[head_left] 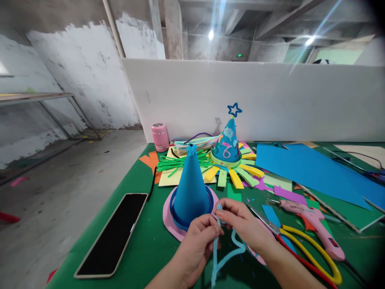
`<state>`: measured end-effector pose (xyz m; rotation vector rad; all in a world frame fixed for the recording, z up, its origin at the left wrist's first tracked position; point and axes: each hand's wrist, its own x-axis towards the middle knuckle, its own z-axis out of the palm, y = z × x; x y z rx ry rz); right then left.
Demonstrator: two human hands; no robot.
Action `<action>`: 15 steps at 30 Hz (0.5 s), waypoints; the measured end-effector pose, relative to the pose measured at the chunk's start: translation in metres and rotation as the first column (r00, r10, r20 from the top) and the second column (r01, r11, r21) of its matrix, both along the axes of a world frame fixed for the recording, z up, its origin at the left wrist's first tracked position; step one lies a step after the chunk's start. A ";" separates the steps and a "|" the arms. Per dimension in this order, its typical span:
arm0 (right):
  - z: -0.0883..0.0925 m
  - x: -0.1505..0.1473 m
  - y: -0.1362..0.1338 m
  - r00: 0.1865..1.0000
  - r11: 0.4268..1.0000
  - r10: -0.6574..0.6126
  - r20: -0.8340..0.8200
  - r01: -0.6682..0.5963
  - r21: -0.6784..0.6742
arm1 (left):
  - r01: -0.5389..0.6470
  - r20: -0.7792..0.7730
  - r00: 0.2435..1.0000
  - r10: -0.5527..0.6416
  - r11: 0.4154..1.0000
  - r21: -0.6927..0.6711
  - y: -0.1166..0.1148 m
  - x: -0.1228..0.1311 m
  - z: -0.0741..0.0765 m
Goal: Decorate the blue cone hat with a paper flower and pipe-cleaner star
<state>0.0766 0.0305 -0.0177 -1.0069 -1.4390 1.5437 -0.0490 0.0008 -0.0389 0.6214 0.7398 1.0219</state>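
- Two bare hands, the left hand (203, 237) and the right hand (240, 220), are positioned at the near right of the blue cone (191, 192).
- Light-blue pipe cleaner (215, 253): held in front of the cone and to its right, over the tabletop (144, 257). The long axis of its straight leg is directed roughly away from the wearer; a second, kinked leg is bent off at the near end.
- Left fingers: pinched on the straight leg, partway along. This hand is placed nearer to the cone; contact with the pink brim (167, 216) cannot be confirmed.
- Right fingers: pinched at the far end of the same leg, farther right of the cone.
- Scissors (274, 228): laid to the right of the cone, beyond the right hand.
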 end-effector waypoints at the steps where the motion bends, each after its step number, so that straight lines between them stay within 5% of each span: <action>1: 0.000 0.000 0.000 1.000 1.000 0.000 -0.004 0.000 -0.006 | -0.001 -0.001 1.000 0.001 1.000 -0.005 0.000 0.000 0.000; 15: 0.000 0.004 -0.001 0.999 0.999 -0.033 -0.018 0.033 -0.017 | 0.018 0.012 1.000 -0.018 1.000 -0.004 0.000 0.000 -0.002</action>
